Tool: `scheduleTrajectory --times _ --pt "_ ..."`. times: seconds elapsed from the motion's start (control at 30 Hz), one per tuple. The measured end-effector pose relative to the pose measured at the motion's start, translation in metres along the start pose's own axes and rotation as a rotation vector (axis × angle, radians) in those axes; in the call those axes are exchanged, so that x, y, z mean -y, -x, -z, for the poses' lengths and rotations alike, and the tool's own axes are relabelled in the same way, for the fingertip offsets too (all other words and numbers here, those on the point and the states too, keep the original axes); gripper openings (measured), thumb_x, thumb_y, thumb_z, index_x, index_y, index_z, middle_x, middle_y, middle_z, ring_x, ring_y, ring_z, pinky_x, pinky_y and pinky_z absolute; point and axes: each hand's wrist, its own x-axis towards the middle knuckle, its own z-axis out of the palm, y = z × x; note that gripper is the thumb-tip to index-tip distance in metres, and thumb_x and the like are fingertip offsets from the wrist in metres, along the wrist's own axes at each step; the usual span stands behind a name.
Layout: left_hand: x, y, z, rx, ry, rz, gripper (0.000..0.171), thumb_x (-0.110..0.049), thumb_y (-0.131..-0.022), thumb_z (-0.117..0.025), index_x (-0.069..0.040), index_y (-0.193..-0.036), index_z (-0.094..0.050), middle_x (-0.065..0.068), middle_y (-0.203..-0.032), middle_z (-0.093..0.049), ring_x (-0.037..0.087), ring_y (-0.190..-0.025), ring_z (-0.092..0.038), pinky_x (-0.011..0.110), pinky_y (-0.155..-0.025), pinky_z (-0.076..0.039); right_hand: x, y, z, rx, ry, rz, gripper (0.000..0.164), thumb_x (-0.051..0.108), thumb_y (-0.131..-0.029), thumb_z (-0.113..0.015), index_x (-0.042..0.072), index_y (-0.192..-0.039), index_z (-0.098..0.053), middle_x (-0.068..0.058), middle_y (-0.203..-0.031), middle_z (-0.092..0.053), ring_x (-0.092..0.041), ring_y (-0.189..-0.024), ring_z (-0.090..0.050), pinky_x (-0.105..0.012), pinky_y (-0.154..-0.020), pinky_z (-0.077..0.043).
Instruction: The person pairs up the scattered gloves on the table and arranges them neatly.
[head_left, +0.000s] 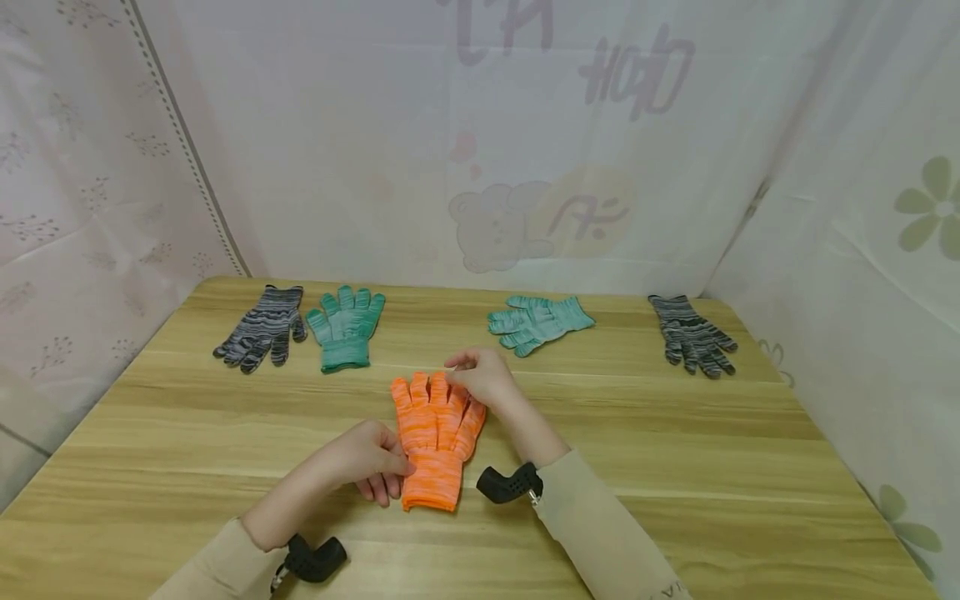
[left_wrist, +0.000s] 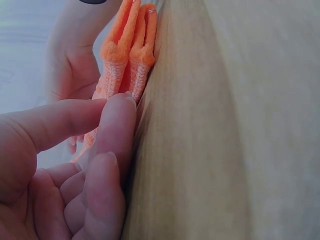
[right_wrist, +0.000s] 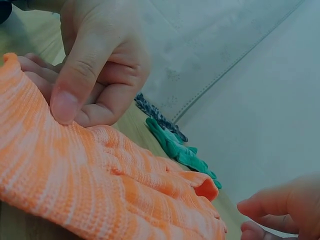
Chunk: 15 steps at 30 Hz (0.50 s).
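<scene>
A pair of orange knit gloves point(head_left: 435, 429) lies stacked on the table, fingers pointing away from me. Two cuff openings point(left_wrist: 115, 55) show one over the other in the left wrist view. My left hand point(head_left: 363, 458) pinches the left edge of the cuffs, thumb on top and fingers underneath. Over the glove fingertips at the far end is my right hand point(head_left: 483, 379), its thumb and fingers parted. In the right wrist view, that right hand point(right_wrist: 285, 205) stands apart from the orange knit point(right_wrist: 100, 175), with nothing between its fingertips.
Along the back left lie a dark grey striped glove point(head_left: 262, 329) and a green glove point(head_left: 347, 329). A lighter green glove point(head_left: 536, 321) lies at back centre-right, and another dark striped glove point(head_left: 692, 336) near the right corner. Curtains point(head_left: 450, 150) hang around the wooden table point(head_left: 675, 467).
</scene>
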Motion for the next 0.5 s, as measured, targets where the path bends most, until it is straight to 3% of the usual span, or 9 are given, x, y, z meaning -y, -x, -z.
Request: scheduleTrajectory --times 0.13,0.3,0.5 --pt "-0.0003 0.0008 0.0003 0.004 0.006 -0.003 0.022 -0.018 -0.089 -0.068 -0.002 -0.074 -0.068 0.010 -0.060 -0.064 0.019 -0.048 -0.063 0.024 -0.040 -0.047 0.0008 0.0005 -0.0016 0.033 0.026 0.035 0.021 0.006 -0.089 -0.067 -0.001 -0.108 -0.069 -0.007 -0.088 -0.065 -0.017 -0.071 -0.058 -0.027 -0.059 -0.048" --pt "-0.0010 0.0018 0.0003 0.001 0.007 -0.009 0.022 -0.017 -0.089 -0.068 -0.002 -0.074 -0.068 0.010 -0.060 -0.065 0.019 -0.049 -0.063 0.024 -0.040 -0.047 0.0010 0.0021 -0.0030 0.094 0.078 0.079 0.021 0.004 -0.084 -0.071 0.002 -0.105 -0.071 -0.006 -0.085 -0.064 -0.019 -0.074 -0.058 -0.029 -0.060 -0.049" --pt "0.0002 0.0017 0.0001 -0.002 0.007 -0.020 0.022 -0.018 -0.089 -0.068 -0.002 -0.074 -0.068 0.010 -0.061 -0.065 0.020 -0.049 -0.064 0.024 -0.040 -0.047 -0.0020 0.0029 -0.0058 0.133 0.178 0.145 0.021 -0.001 -0.079 -0.076 0.006 -0.100 -0.073 -0.003 -0.090 -0.066 -0.018 -0.086 -0.059 -0.030 -0.071 -0.051"
